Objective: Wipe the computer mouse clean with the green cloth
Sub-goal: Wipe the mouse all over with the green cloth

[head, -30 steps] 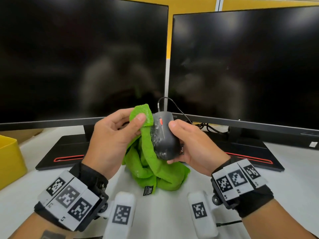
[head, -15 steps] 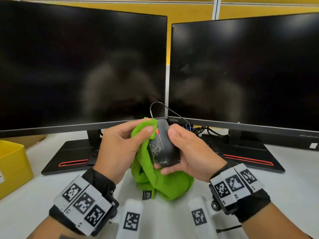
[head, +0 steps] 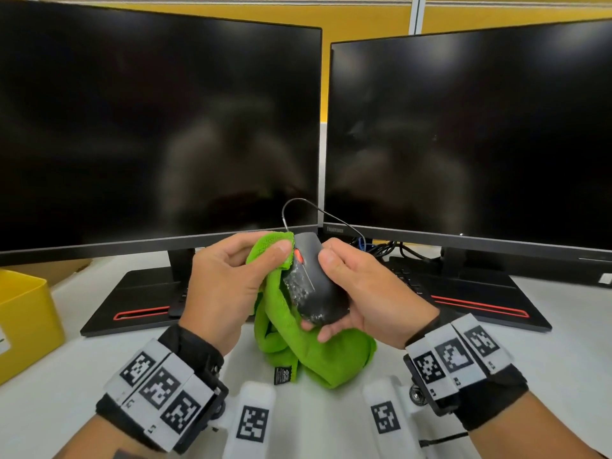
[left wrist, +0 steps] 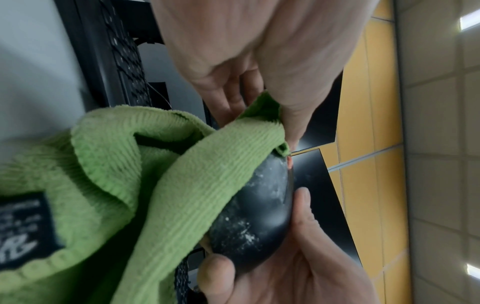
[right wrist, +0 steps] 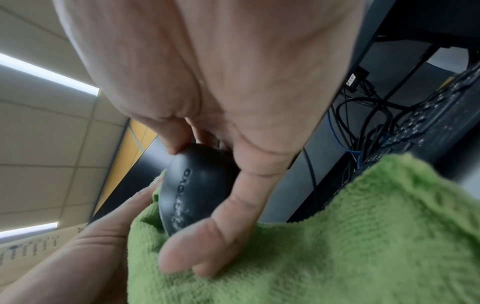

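A black wired computer mouse (head: 316,286) is held up off the white desk (head: 546,359), in front of the gap between two dark monitors, its top speckled with whitish residue and its scroll wheel glowing red. The right hand (head: 361,293) grasps it: the thumb lies along its right side and the fingers curl under its rear end. In the right wrist view the same hand (right wrist: 221,102) wraps the mouse (right wrist: 192,185) from behind, thumb tip at its edge, lettering visible on the shell.

The left hand (head: 231,283) pinches a fold of the green cloth (head: 318,356) between thumb and fingers and presses it against the mouse's front left side, just beside the wheel. From that pinch the cloth drapes down along the mouse's left flank and bunches in a heap on the desk beneath both hands, a small black label hanging at its lower edge. The left wrist view shows the cloth (left wrist: 182,195) stretched over the mouse (left wrist: 254,216), the left hand (left wrist: 259,61) gripping its upper corner.

The mouse cable (head: 298,207) loops upward and runs off to the right. The left monitor (head: 159,134) and right monitor (head: 470,137) stand on black bases trimmed with red. A yellow bin (head: 23,319) sits at the desk's left edge.
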`<state>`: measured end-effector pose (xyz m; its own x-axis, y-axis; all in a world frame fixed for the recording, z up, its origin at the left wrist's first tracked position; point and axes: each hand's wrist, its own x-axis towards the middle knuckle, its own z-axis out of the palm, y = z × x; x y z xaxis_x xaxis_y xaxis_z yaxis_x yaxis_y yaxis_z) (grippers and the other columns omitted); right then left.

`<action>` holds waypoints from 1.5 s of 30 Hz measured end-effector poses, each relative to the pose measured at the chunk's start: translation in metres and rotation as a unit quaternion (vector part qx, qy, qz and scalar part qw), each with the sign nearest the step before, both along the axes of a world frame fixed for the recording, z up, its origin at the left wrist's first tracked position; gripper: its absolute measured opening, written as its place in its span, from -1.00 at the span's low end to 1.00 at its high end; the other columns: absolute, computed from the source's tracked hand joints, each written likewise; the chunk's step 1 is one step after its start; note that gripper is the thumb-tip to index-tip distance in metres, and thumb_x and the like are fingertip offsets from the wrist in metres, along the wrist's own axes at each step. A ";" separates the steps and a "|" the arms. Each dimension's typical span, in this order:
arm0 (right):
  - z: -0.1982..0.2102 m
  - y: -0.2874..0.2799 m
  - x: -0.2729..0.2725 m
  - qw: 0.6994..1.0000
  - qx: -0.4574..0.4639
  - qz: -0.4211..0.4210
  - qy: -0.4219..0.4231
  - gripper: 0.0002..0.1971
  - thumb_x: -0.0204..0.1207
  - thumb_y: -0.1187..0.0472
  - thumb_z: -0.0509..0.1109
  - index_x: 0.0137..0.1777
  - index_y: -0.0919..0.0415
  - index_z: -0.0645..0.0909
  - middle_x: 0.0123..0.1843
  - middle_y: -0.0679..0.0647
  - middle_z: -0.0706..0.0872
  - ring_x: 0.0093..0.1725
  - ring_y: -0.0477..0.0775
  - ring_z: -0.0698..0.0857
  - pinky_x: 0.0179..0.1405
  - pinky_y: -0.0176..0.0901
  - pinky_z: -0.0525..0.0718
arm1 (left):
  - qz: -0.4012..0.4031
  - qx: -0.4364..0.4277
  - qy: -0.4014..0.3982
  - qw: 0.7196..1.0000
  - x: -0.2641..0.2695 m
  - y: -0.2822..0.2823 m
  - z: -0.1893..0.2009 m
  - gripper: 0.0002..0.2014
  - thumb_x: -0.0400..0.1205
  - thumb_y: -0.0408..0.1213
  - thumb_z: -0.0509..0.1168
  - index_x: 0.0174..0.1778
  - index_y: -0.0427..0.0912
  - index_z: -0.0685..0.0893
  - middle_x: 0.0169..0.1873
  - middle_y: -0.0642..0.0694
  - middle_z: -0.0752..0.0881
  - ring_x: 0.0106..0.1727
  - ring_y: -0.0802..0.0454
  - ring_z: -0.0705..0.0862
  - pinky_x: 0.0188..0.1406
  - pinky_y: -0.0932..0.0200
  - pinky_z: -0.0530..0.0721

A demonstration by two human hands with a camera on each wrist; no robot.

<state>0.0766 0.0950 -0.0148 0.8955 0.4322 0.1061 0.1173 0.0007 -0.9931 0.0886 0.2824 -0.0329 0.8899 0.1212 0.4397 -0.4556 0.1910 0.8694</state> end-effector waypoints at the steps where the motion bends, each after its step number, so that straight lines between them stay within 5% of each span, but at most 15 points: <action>1: 0.001 0.000 0.000 1.000 0.007 -0.001 0.001 -0.74 0.88 -0.02 0.12 0.16 0.12 0.54 -0.01 0.30 0.79 -0.18 0.40 0.80 -0.44 0.02 0.80 | -0.009 -0.009 0.004 1.000 0.001 0.000 0.000 -0.67 0.46 -0.25 0.59 0.12 -0.25 0.88 -0.01 -0.24 0.93 -0.01 -0.13 0.89 0.10 -0.09 0.82; 9: 0.005 -0.004 -0.001 0.996 0.086 -0.007 0.024 -0.58 0.85 -0.08 0.08 0.40 0.23 0.54 0.05 0.41 0.79 -0.21 0.42 0.81 -0.47 0.00 0.79 | -0.036 -0.017 -0.018 0.999 -0.002 -0.003 0.003 -0.66 0.41 -0.30 0.58 0.12 -0.23 0.87 0.05 -0.21 0.93 0.05 -0.07 0.88 0.21 -0.08 0.79; 16: 0.009 -0.006 -0.002 0.995 0.085 -0.034 0.045 -0.62 0.86 -0.05 0.09 0.33 0.19 0.62 -0.03 0.33 0.84 -0.20 0.44 0.85 -0.40 0.07 0.85 | 0.097 0.049 -0.093 0.990 -0.005 0.000 0.007 -0.81 0.58 -0.37 0.57 0.10 -0.14 0.90 0.12 -0.11 0.89 0.10 0.09 0.89 0.10 0.24 0.81; 24: 0.009 -0.003 -0.004 0.999 0.030 -0.028 0.033 -0.67 0.88 -0.01 0.09 0.21 0.17 0.60 -0.05 0.30 0.81 -0.19 0.44 0.84 -0.41 0.08 0.85 | 0.166 0.241 -0.179 0.939 -0.006 0.001 0.008 -0.81 0.64 -0.29 0.55 0.13 0.02 0.91 0.04 0.03 0.75 0.05 0.18 0.75 0.02 0.38 0.64; 31: 0.009 -0.002 -0.002 0.997 0.029 -0.058 0.028 -0.66 0.88 -0.03 0.11 0.29 0.21 0.58 -0.03 0.31 0.81 -0.16 0.48 0.83 -0.43 0.07 0.84 | 0.135 0.271 -0.177 0.936 -0.011 -0.005 0.009 -0.74 0.61 -0.30 0.58 0.03 0.24 0.87 0.00 0.10 0.74 0.08 0.15 0.75 0.06 0.34 0.65; 36: 0.008 0.002 -0.003 0.998 0.012 -0.047 0.031 -0.64 0.88 -0.03 0.11 0.31 0.24 0.56 -0.04 0.30 0.81 -0.18 0.44 0.84 -0.46 0.04 0.84 | 0.135 0.266 -0.160 0.941 -0.009 0.000 0.012 -0.79 0.62 -0.31 0.57 0.03 0.16 0.90 0.01 0.08 0.75 0.08 0.17 0.75 0.09 0.32 0.67; 45: 0.009 -0.001 -0.002 0.997 0.003 -0.077 0.019 -0.65 0.87 -0.03 0.12 0.32 0.22 0.58 -0.03 0.30 0.81 -0.22 0.43 0.85 -0.47 0.03 0.83 | 0.095 0.289 -0.142 0.942 -0.009 -0.002 0.010 -0.81 0.59 -0.27 0.60 0.03 0.14 0.93 -0.02 0.14 0.77 0.12 0.11 0.78 0.17 -0.10 0.77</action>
